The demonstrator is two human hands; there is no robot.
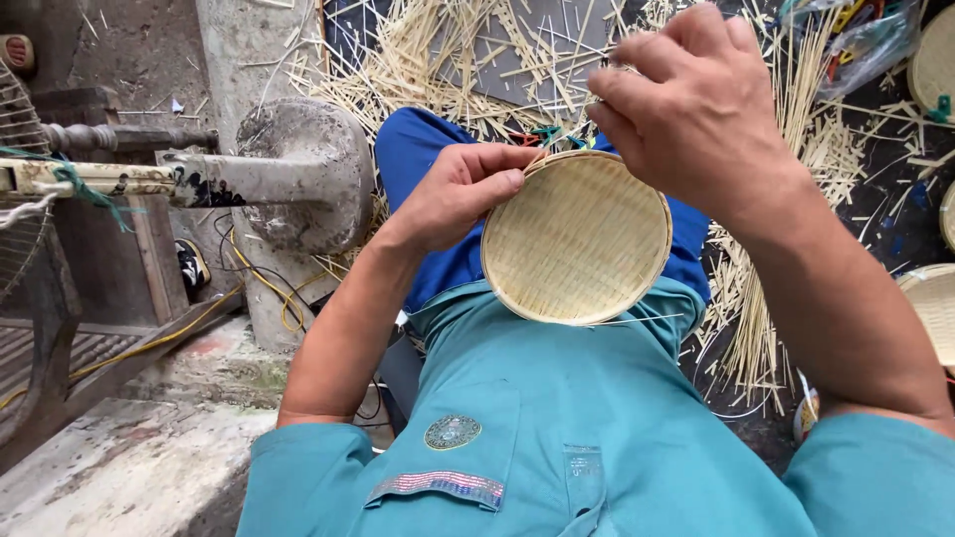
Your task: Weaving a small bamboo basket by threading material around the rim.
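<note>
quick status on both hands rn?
Left hand: closed on the rim of the round woven bamboo tray, holding it.
Right hand: fingers curled shut at the tray's top edge; what they pinch cannot be told.

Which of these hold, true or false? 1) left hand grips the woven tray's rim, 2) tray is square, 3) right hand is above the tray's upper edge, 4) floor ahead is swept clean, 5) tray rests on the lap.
1) Left hand grips the rim of the round woven bamboo tray: true.
2) Tray is square: false, it is round.
3) Right hand is above the tray's upper edge: true.
4) Floor is swept clean: false, loose bamboo strips litter it.
5) Tray rests on the lap: true, against the teal shirt.
</note>
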